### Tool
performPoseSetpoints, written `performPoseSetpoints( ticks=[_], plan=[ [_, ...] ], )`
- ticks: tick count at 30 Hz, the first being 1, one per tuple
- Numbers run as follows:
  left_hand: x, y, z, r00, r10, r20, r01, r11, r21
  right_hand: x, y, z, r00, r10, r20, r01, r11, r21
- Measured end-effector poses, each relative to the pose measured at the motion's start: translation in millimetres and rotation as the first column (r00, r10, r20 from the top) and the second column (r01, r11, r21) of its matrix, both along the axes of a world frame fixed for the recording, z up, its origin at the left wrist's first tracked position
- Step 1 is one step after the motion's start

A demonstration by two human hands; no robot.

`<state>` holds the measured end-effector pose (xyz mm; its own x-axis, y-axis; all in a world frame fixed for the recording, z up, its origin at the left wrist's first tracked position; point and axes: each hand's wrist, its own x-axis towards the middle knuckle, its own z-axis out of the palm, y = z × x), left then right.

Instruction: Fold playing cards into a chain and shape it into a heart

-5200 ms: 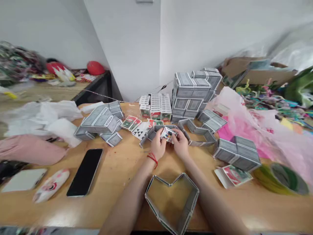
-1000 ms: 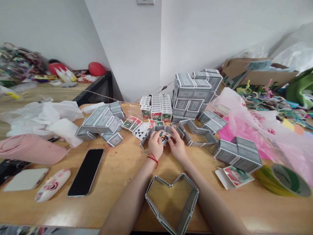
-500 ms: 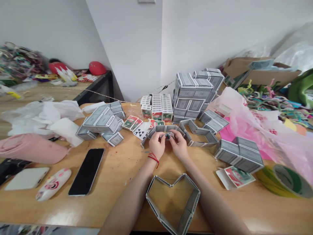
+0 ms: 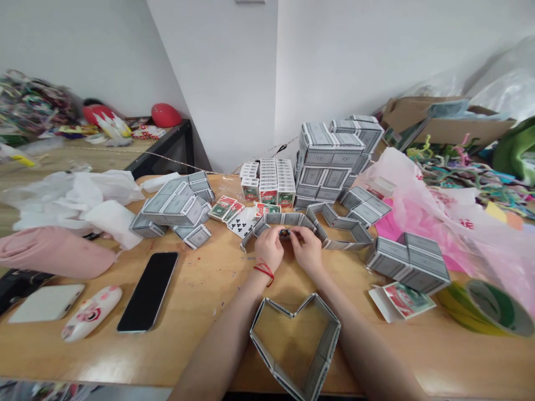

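My left hand [image 4: 270,249], with a red string on its wrist, and my right hand [image 4: 307,247] meet fingertip to fingertip. Both pinch a small bent playing card [image 4: 285,234] with a dark, coloured print, mostly hidden by the fingers. Right behind them stands an open strip of folded grey-backed cards [image 4: 284,219], bent at its left end. Between my forearms lies a heart-shaped frame [image 4: 271,367] made of the same folded cards. Loose cards [image 4: 241,224] with a club face are left of the strip, and another card frame [image 4: 345,243] stands to its right.
Stacked card boxes [image 4: 268,181] and a tall grey card structure [image 4: 328,147] stand at the back. Card blocks [image 4: 171,206] sit left, others [image 4: 407,262] right, near an opened card box [image 4: 403,302] and a tape roll [image 4: 485,309]. A phone [image 4: 148,292] lies on the left.
The small card between my fingertips has tilted, so less of its print shows. My hands have shifted only slightly; the other things are where they were.
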<state>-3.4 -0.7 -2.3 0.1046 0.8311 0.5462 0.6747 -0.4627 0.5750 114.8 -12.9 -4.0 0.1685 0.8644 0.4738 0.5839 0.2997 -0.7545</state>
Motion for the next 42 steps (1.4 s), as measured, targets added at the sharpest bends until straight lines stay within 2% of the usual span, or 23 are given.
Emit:
performPoseSetpoints(
  ticks=[5,14,24,35,39,42],
  plan=[
    [-1.8,-0.9,-0.7,0.999,-0.037,-0.004,0.036,0.999,-0.024,0.5,-1.5,1.6,0.999,-0.008,0.038,0.008,1.0,0.003],
    [-3.1,-1.7,-0.9,0.997,-0.064,0.037,0.066,0.997,-0.041,-0.2,-2.1,3.0,1.0,-0.01,0.007,0.01,0.999,-0.047],
    [-3.4,3.7,1.1,0.988,0.065,0.138,-0.056,0.996,-0.073,3.3,0.6,-0.4,0.999,-0.007,-0.044,0.004,0.997,-0.071],
    [-3.2,-1.6,0.8,1.0,0.013,0.028,-0.013,1.0,-0.011,5.0,2.0,-5.0,0.996,-0.077,0.049,0.079,0.997,-0.027],
    [-3.7,-1.2,1.9,0.999,0.021,0.035,-0.021,0.999,-0.024,4.6,2.4,-4.3,0.997,-0.08,0.014,0.08,0.996,-0.043],
    [-4.4,-0.1,2.6,0.997,0.001,0.073,0.003,0.998,-0.055,5.9,3.9,-3.3,0.994,-0.07,-0.079,0.064,0.995,-0.072]
  ],
)
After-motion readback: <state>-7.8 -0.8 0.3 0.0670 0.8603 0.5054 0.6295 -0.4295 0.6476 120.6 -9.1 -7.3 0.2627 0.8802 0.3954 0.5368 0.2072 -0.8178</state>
